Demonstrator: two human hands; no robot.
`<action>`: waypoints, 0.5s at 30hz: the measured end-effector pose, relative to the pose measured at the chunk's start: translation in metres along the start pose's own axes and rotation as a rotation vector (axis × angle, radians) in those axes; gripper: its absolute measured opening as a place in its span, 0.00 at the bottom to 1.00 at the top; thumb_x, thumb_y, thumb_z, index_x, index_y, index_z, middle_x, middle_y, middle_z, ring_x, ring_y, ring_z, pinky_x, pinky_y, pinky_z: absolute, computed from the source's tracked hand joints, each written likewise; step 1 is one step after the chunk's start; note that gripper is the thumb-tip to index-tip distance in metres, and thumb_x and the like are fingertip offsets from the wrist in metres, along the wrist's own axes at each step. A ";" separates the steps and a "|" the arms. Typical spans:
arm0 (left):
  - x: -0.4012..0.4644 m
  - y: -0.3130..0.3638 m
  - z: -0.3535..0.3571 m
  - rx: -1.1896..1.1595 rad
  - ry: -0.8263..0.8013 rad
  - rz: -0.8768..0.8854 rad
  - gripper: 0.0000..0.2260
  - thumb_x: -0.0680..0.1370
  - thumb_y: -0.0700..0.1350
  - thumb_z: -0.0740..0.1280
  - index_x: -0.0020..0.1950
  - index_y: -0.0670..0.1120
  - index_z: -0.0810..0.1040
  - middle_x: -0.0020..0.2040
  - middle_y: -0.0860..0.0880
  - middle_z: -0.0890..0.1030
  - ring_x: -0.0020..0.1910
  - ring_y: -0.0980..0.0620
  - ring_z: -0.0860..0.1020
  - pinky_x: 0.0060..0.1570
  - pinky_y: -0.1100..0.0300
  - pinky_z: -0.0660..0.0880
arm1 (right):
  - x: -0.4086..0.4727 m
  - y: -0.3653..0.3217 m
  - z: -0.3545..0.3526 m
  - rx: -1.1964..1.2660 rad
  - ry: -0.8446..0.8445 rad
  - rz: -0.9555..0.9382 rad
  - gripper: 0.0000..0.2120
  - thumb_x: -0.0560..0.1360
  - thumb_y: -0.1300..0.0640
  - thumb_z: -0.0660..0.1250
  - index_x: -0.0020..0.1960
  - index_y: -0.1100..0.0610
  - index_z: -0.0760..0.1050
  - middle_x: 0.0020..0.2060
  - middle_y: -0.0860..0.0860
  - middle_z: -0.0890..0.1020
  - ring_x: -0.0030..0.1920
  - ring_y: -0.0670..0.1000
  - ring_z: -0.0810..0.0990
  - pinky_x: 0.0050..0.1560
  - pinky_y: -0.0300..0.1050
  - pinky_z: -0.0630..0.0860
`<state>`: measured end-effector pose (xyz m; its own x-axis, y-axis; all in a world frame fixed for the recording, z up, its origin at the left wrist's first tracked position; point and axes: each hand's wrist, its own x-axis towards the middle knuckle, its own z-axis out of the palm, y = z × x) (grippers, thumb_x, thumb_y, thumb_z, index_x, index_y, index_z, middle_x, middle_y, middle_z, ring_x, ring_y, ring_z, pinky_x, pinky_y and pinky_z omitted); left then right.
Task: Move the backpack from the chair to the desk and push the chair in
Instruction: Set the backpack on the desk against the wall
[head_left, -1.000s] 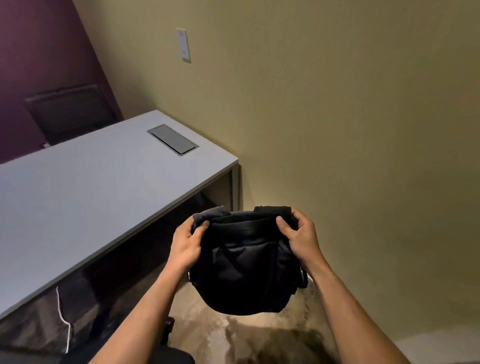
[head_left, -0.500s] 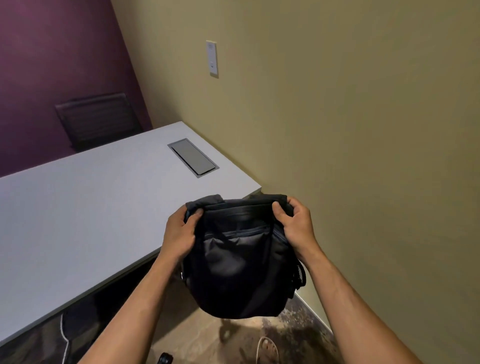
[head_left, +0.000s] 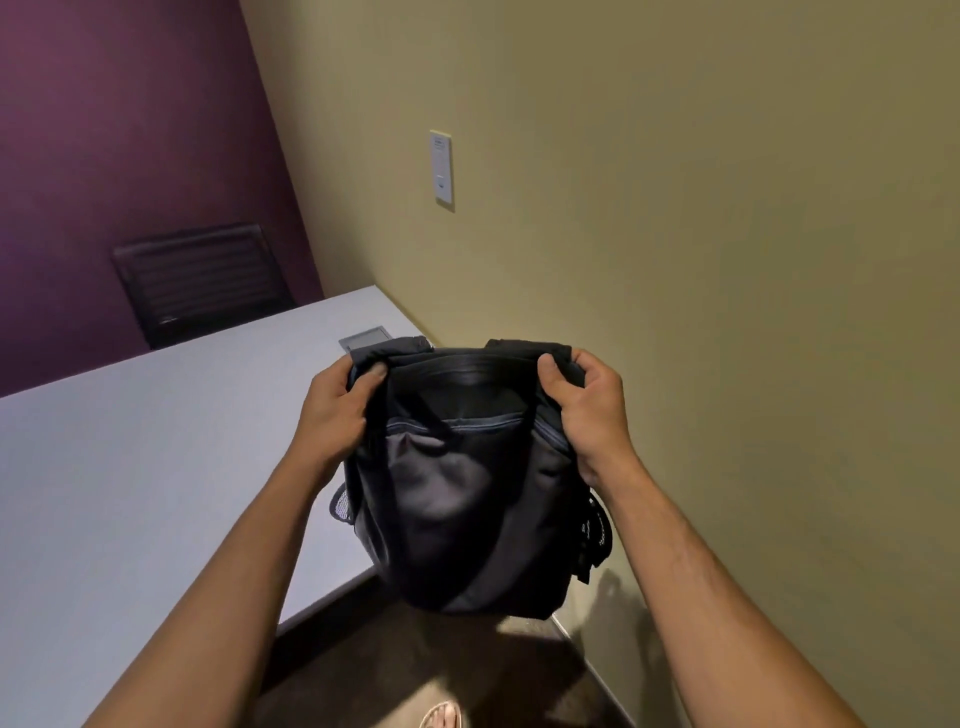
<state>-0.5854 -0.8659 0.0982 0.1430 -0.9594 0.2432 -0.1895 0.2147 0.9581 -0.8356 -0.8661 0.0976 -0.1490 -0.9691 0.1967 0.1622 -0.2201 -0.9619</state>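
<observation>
A black backpack (head_left: 467, 499) hangs in the air in front of me, partly over the near right corner of the white desk (head_left: 130, 467). My left hand (head_left: 332, 410) grips its top left edge and my right hand (head_left: 587, 410) grips its top right edge. The bag's bottom hangs past the desk's front edge, above the floor. The chair that it came from is out of view.
A dark chair (head_left: 202, 280) stands behind the desk against the purple wall. A grey cable hatch (head_left: 363, 338) sits in the desk near the tan wall, which runs close along the right. A wall plate (head_left: 441, 166) is on that wall. A foot (head_left: 441, 717) shows below.
Both hands have raised the backpack and carried it forward, from beside and below the desk corner to over it. My view has tilted up and turned toward the desk.
</observation>
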 end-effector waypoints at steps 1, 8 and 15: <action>0.018 0.001 0.002 0.001 -0.013 0.009 0.11 0.82 0.44 0.63 0.53 0.56 0.82 0.49 0.58 0.86 0.50 0.59 0.83 0.51 0.64 0.78 | 0.014 0.001 0.004 0.003 0.011 -0.003 0.04 0.77 0.57 0.70 0.45 0.52 0.83 0.44 0.52 0.87 0.46 0.52 0.85 0.52 0.50 0.82; 0.158 -0.004 0.006 0.025 -0.171 0.082 0.10 0.81 0.43 0.63 0.52 0.56 0.83 0.48 0.58 0.86 0.49 0.59 0.83 0.50 0.64 0.78 | 0.104 0.011 0.037 0.058 0.169 -0.036 0.05 0.78 0.59 0.69 0.46 0.54 0.83 0.47 0.54 0.87 0.50 0.56 0.85 0.57 0.55 0.81; 0.231 -0.016 0.024 0.112 -0.225 0.097 0.07 0.81 0.43 0.64 0.56 0.49 0.81 0.46 0.59 0.84 0.44 0.62 0.81 0.49 0.62 0.76 | 0.145 0.033 0.054 0.133 0.312 0.070 0.07 0.79 0.60 0.68 0.52 0.62 0.81 0.53 0.60 0.85 0.58 0.63 0.82 0.63 0.62 0.77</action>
<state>-0.5723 -1.0957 0.1357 -0.0980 -0.9545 0.2815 -0.2999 0.2981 0.9062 -0.7997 -1.0194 0.1049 -0.4203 -0.9063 0.0436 0.3056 -0.1866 -0.9337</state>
